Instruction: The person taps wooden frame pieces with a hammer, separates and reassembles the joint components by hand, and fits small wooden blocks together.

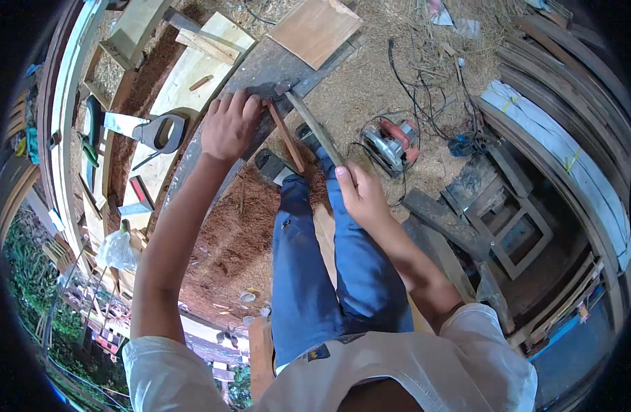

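My right hand point(362, 196) grips the wooden handle of a hammer point(314, 123), its dark head up by the grey plank. My left hand point(229, 130), fingers curled, is over the grey plank point(260, 69) and holds the upper end of a thin reddish wood strip point(286, 137). The fingertips and thumb are partly hidden. The strip slants down toward my feet, left of the hammer handle, with its lower end between my shoes.
A handsaw point(161, 132) and a red-edged square point(140, 196) lie at the left on pale boards. A flat wooden panel point(317, 31) is at the top. Right of my legs sit a circular saw point(392, 144) with cables, a wooden frame point(521, 240) and stacked planks point(569, 82).
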A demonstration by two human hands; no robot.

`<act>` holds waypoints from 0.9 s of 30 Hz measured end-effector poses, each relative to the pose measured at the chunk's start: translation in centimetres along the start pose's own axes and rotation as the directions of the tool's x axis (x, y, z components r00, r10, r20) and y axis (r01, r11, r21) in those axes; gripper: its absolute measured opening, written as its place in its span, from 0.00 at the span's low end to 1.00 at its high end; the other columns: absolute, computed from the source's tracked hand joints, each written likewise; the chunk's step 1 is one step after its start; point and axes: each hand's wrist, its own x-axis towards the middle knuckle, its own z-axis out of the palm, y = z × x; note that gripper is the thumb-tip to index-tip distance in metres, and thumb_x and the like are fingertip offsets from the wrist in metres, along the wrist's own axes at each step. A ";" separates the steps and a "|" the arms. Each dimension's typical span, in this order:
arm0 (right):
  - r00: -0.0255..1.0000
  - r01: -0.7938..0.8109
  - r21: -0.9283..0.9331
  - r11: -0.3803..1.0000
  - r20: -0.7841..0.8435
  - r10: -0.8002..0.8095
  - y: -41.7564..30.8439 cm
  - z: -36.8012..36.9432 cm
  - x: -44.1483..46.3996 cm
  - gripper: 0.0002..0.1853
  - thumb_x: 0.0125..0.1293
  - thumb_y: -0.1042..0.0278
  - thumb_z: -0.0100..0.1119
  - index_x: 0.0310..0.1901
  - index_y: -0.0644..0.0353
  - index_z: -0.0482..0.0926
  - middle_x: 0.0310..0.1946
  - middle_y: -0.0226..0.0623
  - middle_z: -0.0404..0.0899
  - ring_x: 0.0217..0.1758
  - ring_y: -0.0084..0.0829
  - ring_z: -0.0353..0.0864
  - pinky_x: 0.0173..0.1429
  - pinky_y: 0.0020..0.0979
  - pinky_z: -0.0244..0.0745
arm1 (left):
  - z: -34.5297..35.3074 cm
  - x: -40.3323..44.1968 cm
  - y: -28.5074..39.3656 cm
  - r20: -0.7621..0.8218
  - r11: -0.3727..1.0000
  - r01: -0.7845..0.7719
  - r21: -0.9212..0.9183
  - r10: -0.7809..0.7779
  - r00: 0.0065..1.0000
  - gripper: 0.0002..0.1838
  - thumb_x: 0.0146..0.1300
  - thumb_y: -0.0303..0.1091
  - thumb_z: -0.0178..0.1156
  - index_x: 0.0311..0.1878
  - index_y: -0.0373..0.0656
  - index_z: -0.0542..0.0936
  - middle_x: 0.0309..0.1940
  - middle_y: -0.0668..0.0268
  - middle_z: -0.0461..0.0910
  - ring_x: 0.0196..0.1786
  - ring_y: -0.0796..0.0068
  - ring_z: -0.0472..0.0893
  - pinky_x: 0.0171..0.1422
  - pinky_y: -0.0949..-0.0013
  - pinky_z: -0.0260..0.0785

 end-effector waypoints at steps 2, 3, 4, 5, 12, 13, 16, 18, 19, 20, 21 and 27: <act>0.999 -0.012 -0.022 1.000 0.042 0.013 -0.2 0.1 0.3 0.21 0.81 0.52 0.50 0.39 0.65 0.76 0.25 0.58 0.76 0.32 0.62 0.80 0.36 0.51 0.71 | -0.2 0.1 0.1 0.016 1.000 0.001 -0.001 -0.001 1.000 0.13 0.67 0.37 0.57 0.54 0.49 0.75 0.47 0.61 0.77 0.53 0.59 0.78 0.54 0.56 0.69; 0.998 -0.017 -0.034 0.999 0.062 0.019 -0.3 0.0 0.5 0.21 0.82 0.51 0.49 0.39 0.65 0.75 0.25 0.58 0.76 0.32 0.62 0.80 0.36 0.51 0.70 | -0.1 0.2 0.0 0.018 1.000 0.001 -0.006 -0.001 1.000 0.13 0.66 0.36 0.56 0.53 0.50 0.75 0.46 0.62 0.77 0.52 0.59 0.78 0.54 0.56 0.69; 0.998 -0.021 -0.033 0.999 0.051 0.023 -0.7 0.0 0.6 0.21 0.82 0.51 0.49 0.39 0.65 0.76 0.25 0.58 0.76 0.32 0.62 0.80 0.36 0.51 0.70 | 0.0 0.2 0.0 0.010 1.000 -0.001 0.002 0.001 1.000 0.13 0.66 0.36 0.56 0.53 0.50 0.75 0.46 0.62 0.76 0.51 0.60 0.78 0.53 0.56 0.69; 0.999 -0.026 -0.031 0.999 0.041 0.027 -1.1 -0.1 0.5 0.21 0.82 0.51 0.49 0.39 0.65 0.76 0.25 0.58 0.76 0.32 0.62 0.79 0.36 0.51 0.70 | 0.1 0.1 0.0 0.003 1.000 -0.003 0.010 0.003 1.000 0.13 0.66 0.36 0.56 0.52 0.50 0.75 0.46 0.62 0.76 0.51 0.60 0.78 0.53 0.56 0.69; 0.997 -0.072 -0.164 0.984 0.013 0.075 -1.4 0.2 0.8 0.20 0.82 0.55 0.51 0.39 0.66 0.77 0.20 0.42 0.70 0.23 0.32 0.70 0.32 0.39 0.66 | 0.3 0.0 0.0 -0.044 1.000 -0.009 0.011 0.009 0.999 0.11 0.66 0.36 0.55 0.50 0.52 0.74 0.44 0.64 0.76 0.49 0.62 0.78 0.53 0.57 0.69; 0.997 -0.070 -0.163 0.984 0.003 0.072 -1.6 -0.1 0.8 0.20 0.82 0.55 0.50 0.39 0.66 0.76 0.19 0.42 0.69 0.23 0.31 0.69 0.31 0.38 0.66 | 0.5 0.0 0.0 -0.032 1.000 -0.006 0.019 0.007 0.999 0.11 0.65 0.36 0.55 0.50 0.53 0.74 0.44 0.65 0.75 0.49 0.62 0.78 0.53 0.57 0.69; 0.998 -0.062 -0.160 0.985 -0.026 0.058 -3.2 -1.0 0.7 0.21 0.82 0.54 0.49 0.37 0.65 0.75 0.20 0.46 0.70 0.25 0.41 0.71 0.32 0.43 0.66 | 0.8 -0.3 -0.1 -0.010 0.999 -0.002 0.036 0.002 1.000 0.11 0.65 0.36 0.55 0.51 0.53 0.74 0.43 0.66 0.74 0.49 0.64 0.79 0.53 0.58 0.68; 0.998 -0.039 -0.162 0.986 -0.052 0.031 -5.1 -1.5 0.9 0.21 0.81 0.53 0.50 0.35 0.65 0.74 0.23 0.58 0.75 0.30 0.63 0.78 0.34 0.53 0.68 | 0.7 -0.2 -0.1 -0.032 0.999 -0.009 0.045 0.010 0.999 0.12 0.64 0.36 0.55 0.51 0.54 0.73 0.42 0.66 0.74 0.49 0.65 0.79 0.52 0.58 0.68; 0.999 -0.005 -0.180 0.984 -0.054 -0.005 -5.6 -1.6 0.7 0.22 0.80 0.53 0.50 0.35 0.65 0.74 0.24 0.58 0.75 0.31 0.63 0.78 0.36 0.53 0.68 | 0.7 -0.2 -0.1 -0.033 0.999 -0.006 0.041 0.008 0.999 0.11 0.64 0.36 0.55 0.50 0.54 0.73 0.42 0.67 0.74 0.49 0.65 0.79 0.53 0.58 0.68; 0.998 0.017 -0.182 0.983 -0.050 -0.027 -5.5 -1.4 0.8 0.22 0.80 0.54 0.51 0.35 0.66 0.74 0.25 0.59 0.75 0.32 0.63 0.78 0.37 0.53 0.68 | 0.7 -0.2 -0.1 -0.034 0.999 -0.003 0.038 0.005 0.999 0.11 0.65 0.36 0.55 0.50 0.54 0.73 0.42 0.67 0.74 0.49 0.66 0.79 0.53 0.58 0.67; 0.998 0.039 -0.183 0.982 -0.046 -0.048 -4.8 -0.9 0.8 0.21 0.80 0.54 0.51 0.34 0.66 0.73 0.26 0.59 0.75 0.33 0.63 0.78 0.38 0.53 0.69 | 0.7 -0.2 -0.1 -0.034 0.999 -0.001 0.035 0.002 0.999 0.11 0.65 0.36 0.55 0.50 0.54 0.73 0.42 0.67 0.74 0.48 0.66 0.79 0.53 0.58 0.67; 0.998 -0.064 -0.172 0.983 -0.011 0.063 -2.8 -0.4 0.3 0.22 0.80 0.55 0.51 0.33 0.67 0.73 0.30 0.61 0.75 0.36 0.61 0.77 0.40 0.52 0.70 | 0.4 -0.2 -0.1 -0.094 1.000 -0.010 0.009 0.011 0.996 0.10 0.65 0.36 0.54 0.49 0.54 0.73 0.40 0.67 0.73 0.44 0.66 0.78 0.48 0.59 0.68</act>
